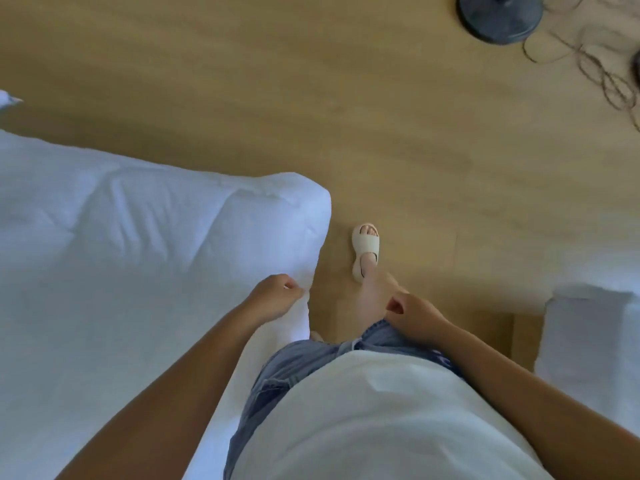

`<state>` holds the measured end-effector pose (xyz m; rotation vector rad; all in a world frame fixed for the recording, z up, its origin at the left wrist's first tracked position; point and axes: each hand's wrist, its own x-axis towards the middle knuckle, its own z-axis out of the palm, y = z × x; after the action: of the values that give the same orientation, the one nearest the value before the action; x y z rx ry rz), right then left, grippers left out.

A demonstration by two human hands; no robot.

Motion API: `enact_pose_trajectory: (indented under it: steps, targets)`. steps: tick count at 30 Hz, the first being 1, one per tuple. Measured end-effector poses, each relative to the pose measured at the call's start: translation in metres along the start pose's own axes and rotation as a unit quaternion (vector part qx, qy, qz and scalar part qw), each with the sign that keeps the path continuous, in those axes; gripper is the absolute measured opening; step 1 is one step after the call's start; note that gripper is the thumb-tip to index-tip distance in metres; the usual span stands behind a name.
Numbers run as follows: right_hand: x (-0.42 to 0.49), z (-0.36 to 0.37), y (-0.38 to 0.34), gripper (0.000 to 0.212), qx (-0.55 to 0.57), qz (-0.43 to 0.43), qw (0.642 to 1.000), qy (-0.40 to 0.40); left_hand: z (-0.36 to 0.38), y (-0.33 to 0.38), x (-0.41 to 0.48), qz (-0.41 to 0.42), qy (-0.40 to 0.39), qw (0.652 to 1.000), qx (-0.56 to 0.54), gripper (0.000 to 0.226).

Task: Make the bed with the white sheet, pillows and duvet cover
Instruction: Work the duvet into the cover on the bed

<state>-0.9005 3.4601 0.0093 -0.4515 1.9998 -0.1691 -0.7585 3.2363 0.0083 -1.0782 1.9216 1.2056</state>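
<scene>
Closest in: left hand [273, 297] is curling at the edge of the white duvet [145, 244], fingertips pinching or just touching the fabric near the bed corner. Can't tell if the grip is actually closed on cloth; it's at the hem either way. Right hand [412, 318] is hanging loosely curled in front of the denim shorts [304, 362], holding nothing, well apart from the bedding.

Progress, as a judgement: duvet is lying spread over the bed on the left, quilted surface mostly flat with a few soft creases running toward the corner [311, 199]. Corner is looking puffed and squared off, draping over the side. That reads as the late stage: cover on, final edge tidy. Sheet isn't showing, presumably underneath. No pillows in view, so can't confirm those are placed; head of bed is out of frame.

Further out: one foot in a cream sandal [365, 251] is stepping on the wooden floor [346, 116] just beside the bed corner. White folded fabric [588, 334] is sitting at the right edge, could be spare linen or another bed, unclear. Far top right: dark round stand base [498, 17] with loose cable [595, 64] trailing across the floor. That's a trip hazard if the person is walking around that side. Nothing is blocking the bedside itself.
</scene>
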Motion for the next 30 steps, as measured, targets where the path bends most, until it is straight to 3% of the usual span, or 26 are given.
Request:
enact_pose_trajectory:
  steps: [3,8,10,15,19,22,26,30]
  targets:
    - [0.062,-0.082,-0.028,0.006,-0.064,-0.040,0.997,-0.011,-0.031,0.031,0.038,-0.032,-0.012,0.998,-0.054,0.016]
    - [0.154,-0.214,-0.087,0.019,-0.185,-0.061,0.980,-0.045,-0.097,0.093,0.096,-0.098,0.060,0.973,-0.199,0.016]
    - [0.181,-0.247,-0.123,0.020,-0.205,-0.077,0.974,-0.056,-0.127,0.113,0.116,-0.101,0.075,0.971,-0.202,0.014]
    - [0.255,-0.298,-0.223,0.010,-0.220,-0.101,0.966,-0.087,-0.186,0.140,0.159,-0.084,0.072,0.987,-0.115,0.030]
    - [0.313,-0.325,-0.310,0.016,-0.279,-0.129,0.945,-0.115,-0.253,0.125,0.192,-0.096,0.158,0.948,-0.258,0.023]
    - [0.348,-0.342,-0.380,0.018,-0.350,-0.160,0.915,-0.124,-0.336,0.098,0.221,-0.141,0.151,0.913,-0.351,0.019]
    - [0.382,-0.366,-0.491,0.024,-0.356,-0.214,0.907,-0.074,-0.445,0.063,0.244,-0.146,0.172,0.927,-0.299,0.022]
    - [0.427,-0.371,-0.598,0.013,-0.346,-0.228,0.907,-0.078,-0.522,0.043,0.264,-0.168,0.211,0.897,-0.349,0.023]
